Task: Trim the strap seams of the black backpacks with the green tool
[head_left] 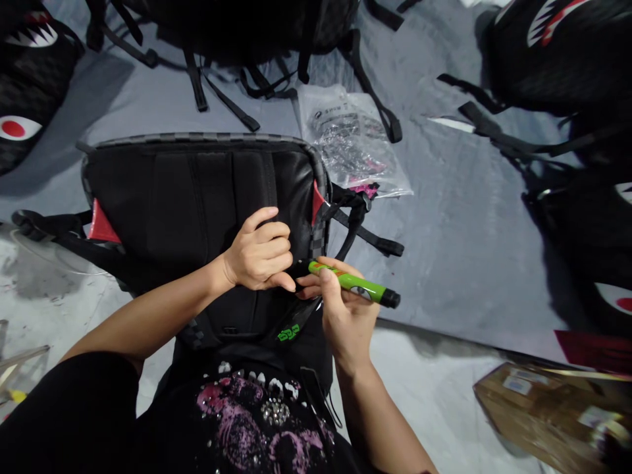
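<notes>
A black backpack (197, 197) lies back-panel up on a grey sheet in front of me, with red corner patches and a checkered rim. My left hand (259, 253) is curled shut, pinching a black strap or fabric at the lower middle of the backpack. My right hand (345, 313) grips a green lighter-like tool with a black tip (355, 284), its other end held against the spot where my left fingers pinch. A small green logo tab (289, 332) hangs just below both hands.
Several black backpacks with shark-mouth prints lie around: top left (29, 79), top centre (237, 33), right (567, 59). A clear plastic bag (353, 141) sits past the backpack. A cardboard box (548, 408) is at the lower right. Loose straps (518, 141) trail on the sheet.
</notes>
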A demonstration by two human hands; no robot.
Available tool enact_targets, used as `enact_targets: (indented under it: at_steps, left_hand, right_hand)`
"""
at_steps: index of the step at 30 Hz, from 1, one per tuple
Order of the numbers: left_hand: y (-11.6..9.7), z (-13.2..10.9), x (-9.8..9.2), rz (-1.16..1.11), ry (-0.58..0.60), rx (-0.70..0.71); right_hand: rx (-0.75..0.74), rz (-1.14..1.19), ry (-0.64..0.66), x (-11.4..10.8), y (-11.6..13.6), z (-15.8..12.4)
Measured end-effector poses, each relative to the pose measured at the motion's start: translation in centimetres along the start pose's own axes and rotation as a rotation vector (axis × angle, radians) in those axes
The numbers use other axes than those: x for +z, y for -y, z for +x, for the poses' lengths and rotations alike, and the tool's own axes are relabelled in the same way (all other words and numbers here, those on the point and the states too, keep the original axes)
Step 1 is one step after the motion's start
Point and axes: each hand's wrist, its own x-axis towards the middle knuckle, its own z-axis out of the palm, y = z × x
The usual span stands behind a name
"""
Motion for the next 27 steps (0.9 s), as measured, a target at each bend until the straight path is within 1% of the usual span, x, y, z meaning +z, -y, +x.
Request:
enact_targets:
  at_steps: [3,6,10,13,16,21,27]
  left_hand:
    - [-0.01,-0.06,0.05,0.002,-0.003,-0.001]
    - [0.0,-0.14,0.07,-0.005,0.004,-0.005]
    - [0.01,-0.15,0.05,-0.009,0.007,-0.007]
    - [0.02,-0.1,0.05,-0.001,0.004,-0.008]
    - [0.04,-0.04,0.08,0.009,0.001,-0.009]
    - [0.08,-0.06,0.17,0.006,-0.006,-0.002]
    - [-0.09,-0.32,0.22,-0.026,-0.004,-0.025]
  right_hand:
    - [0.026,-0.001,0.036,-0.12,0.45,0.59]
    - [0.016,-0.03,0.003,-0.09,0.58,0.79]
    - [0.009,-0.008,0.037,0.15,0.3,0.63]
    - [-0.027,-0.047,-0.015,0.23,0.17,0.6]
    - [-0.019,-0.057,0.031,0.15,0.3,0.77]
    - [-0.033,-0.082,0.042,-0.02,0.51,0.94]
    - [-0.013,-0.05,0.031,0.12,-0.03,0.95]
